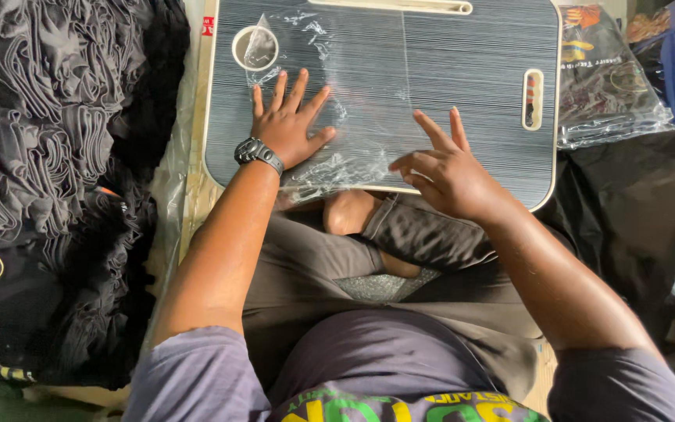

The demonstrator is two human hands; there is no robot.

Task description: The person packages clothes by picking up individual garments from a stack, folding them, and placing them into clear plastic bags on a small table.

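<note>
Two hands lie on a clear plastic bag (353,101) on the striped tabletop (478,70); the left hand (289,125) presses it flat, fingers spread; the right hand (439,168) half-open, gripping nothing, touches its near edge; it looks thin, light, slippery; best pinched there.

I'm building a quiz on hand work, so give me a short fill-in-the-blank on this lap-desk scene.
1. The left hand lies flat on a clear plastic ____.
2. The lap desk has a round ____ holder in its corner.
3. On the left wrist sits a black ____.
4. The pile of folded dark garments lies on the person's ____ side.

Missing words: bag; cup; watch; left
</note>
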